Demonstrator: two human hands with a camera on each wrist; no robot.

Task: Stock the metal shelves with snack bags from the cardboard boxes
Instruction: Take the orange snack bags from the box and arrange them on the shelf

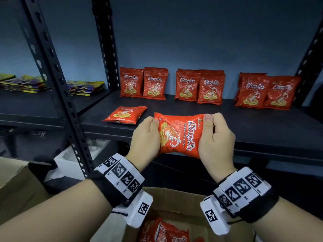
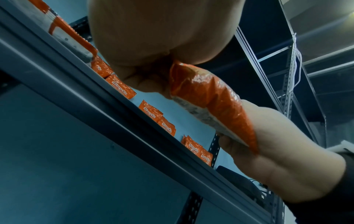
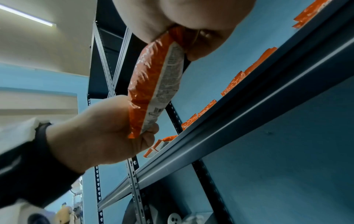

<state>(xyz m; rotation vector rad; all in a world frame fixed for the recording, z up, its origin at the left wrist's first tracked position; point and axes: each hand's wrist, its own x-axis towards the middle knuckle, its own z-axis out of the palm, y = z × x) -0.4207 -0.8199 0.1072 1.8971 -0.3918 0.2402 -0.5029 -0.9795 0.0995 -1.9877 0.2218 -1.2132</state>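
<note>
Both hands hold one red prawn-cracker bag (image 1: 180,135) sideways, just above the front edge of the black metal shelf (image 1: 262,123). My left hand (image 1: 146,135) grips its bottom end, my right hand (image 1: 215,137) grips its top end, thumb on the front. The same bag (image 2: 212,97) shows from below in the left wrist view, and its printed back (image 3: 159,84) in the right wrist view. Several matching bags (image 1: 199,86) stand along the shelf's back wall. One bag (image 1: 125,115) lies flat at the front left. An open cardboard box (image 1: 167,229) below my wrists holds more red bags.
A slotted black upright post (image 1: 57,81) stands left of my hands. The neighbouring shelf at left carries flat stacks of yellow-and-blue snack bags (image 1: 22,83). Another cardboard box (image 1: 15,186) sits at lower left. Gaps remain between the standing pairs of red bags.
</note>
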